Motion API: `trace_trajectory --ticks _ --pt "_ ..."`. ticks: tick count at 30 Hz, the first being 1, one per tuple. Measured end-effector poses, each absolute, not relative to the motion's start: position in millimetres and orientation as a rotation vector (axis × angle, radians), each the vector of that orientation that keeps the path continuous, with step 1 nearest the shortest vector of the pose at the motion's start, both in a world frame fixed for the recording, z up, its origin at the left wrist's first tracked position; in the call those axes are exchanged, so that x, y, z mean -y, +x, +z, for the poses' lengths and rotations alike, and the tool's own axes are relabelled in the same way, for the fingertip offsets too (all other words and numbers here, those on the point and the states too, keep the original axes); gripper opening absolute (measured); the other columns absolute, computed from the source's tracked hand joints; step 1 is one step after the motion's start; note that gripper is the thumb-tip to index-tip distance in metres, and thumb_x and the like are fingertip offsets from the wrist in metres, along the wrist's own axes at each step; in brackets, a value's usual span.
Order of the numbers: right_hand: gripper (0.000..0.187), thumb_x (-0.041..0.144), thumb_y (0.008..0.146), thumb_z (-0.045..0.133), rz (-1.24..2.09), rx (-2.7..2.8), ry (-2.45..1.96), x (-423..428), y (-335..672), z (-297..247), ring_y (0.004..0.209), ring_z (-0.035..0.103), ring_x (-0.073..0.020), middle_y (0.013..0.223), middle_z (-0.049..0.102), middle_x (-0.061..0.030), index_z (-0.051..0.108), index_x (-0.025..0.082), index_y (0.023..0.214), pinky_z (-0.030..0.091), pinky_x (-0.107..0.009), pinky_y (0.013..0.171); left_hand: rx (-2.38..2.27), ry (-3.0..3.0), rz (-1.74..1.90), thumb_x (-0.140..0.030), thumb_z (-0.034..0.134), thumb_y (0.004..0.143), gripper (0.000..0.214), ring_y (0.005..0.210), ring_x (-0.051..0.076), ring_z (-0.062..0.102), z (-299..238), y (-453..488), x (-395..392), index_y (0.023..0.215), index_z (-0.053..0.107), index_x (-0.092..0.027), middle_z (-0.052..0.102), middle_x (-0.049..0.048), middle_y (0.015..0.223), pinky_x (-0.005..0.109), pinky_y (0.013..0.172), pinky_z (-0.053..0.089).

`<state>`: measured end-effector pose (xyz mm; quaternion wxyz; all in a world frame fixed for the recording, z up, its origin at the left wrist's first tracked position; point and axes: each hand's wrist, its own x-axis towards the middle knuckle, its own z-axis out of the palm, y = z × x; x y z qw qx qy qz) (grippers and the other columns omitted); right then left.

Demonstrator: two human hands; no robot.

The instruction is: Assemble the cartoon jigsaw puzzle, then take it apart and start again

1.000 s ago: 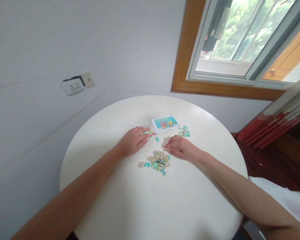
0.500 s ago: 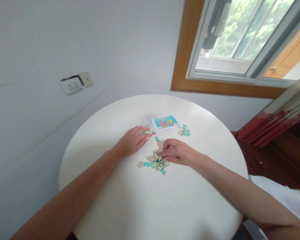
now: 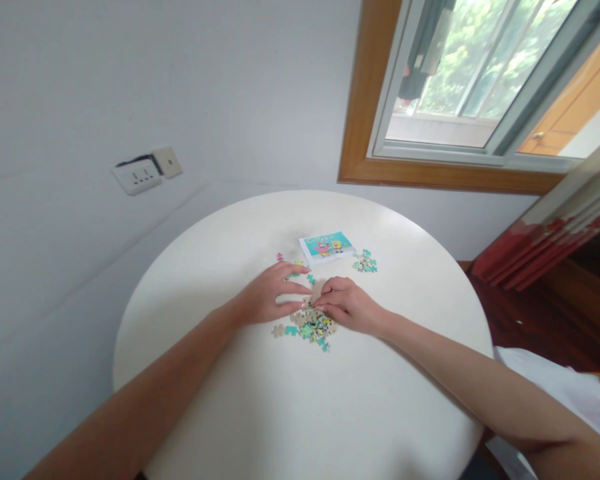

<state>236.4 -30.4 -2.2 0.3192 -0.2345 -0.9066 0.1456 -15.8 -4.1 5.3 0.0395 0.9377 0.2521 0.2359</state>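
A pile of puzzle pieces [image 3: 310, 327] lies near the middle of the round white table [image 3: 290, 413], and both hands meet at its far edge. The left hand [image 3: 267, 298] rests palm down just to the left of the pile. Its fingers [image 3: 293, 288] are spread apart and stretched flat toward the pile's far edge, and they grip nothing. The right hand [image 3: 349, 307] sits just to the right of the pile, with its fingertips [image 3: 321, 301] bunched together and touching the pieces on the pile's far edge. Whether a piece is pinched between them is too small to tell. The fingertips of the two hands nearly touch above the pile.

A single teal piece [image 3: 311, 279] lies just beyond the pile, between the two hands. Farther beyond the pile lies a flat picture card [image 3: 327, 245], blue with cartoon figures. A small cluster of pieces [image 3: 365, 262] lies beyond the pile and to its right, near the card. A lone pink piece [image 3: 280, 257] lies beyond the pile and to its left, past the left hand's fingers.
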Motion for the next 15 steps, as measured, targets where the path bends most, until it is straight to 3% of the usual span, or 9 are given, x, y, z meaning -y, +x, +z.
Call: trace_trajectory --ticks 5,10,15 --pt "0.017 0.018 0.089 0.059 0.471 2.272 -0.745 28.1 231.8 -8.0 0.083 0.059 -0.0167 0.089 0.063 -0.007 0.075 0.018 0.095 0.048 -0.031 0.078 -0.708 2.836 0.709 -0.036 0.068 0.085 0.022 0.118 0.025 0.055 2.9 -6.9 6.5 0.106 0.071 -0.027 0.058 0.0076 0.133 0.044 0.106 0.037" --pt "0.02 0.011 0.086 0.059 0.589 2.169 -0.853 29.7 229.5 -9.0 0.086 0.058 -0.0163 0.09 0.061 -0.0056 0.075 0.02 0.096 0.048 -0.03 0.08 -0.759 2.784 0.787 -0.03 0.061 0.09 0.011 0.116 0.022 0.055 -4.7 -5.4 0.6 0.091 0.072 -0.026 0.062 0.0057 0.125 0.039 0.102 0.04" --pt "0.028 0.006 0.085 0.057 0.592 2.145 -0.925 28.9 231.3 -9.1 0.089 0.058 -0.017 0.092 0.062 -0.0059 0.072 0.02 0.104 0.048 -0.031 0.083 -0.857 2.726 0.856 -0.031 0.054 0.093 0.016 0.113 0.021 0.056 -2.9 -10.7 -3.2 0.092 0.069 -0.023 0.063 0.0059 0.122 0.04 0.104 0.038"
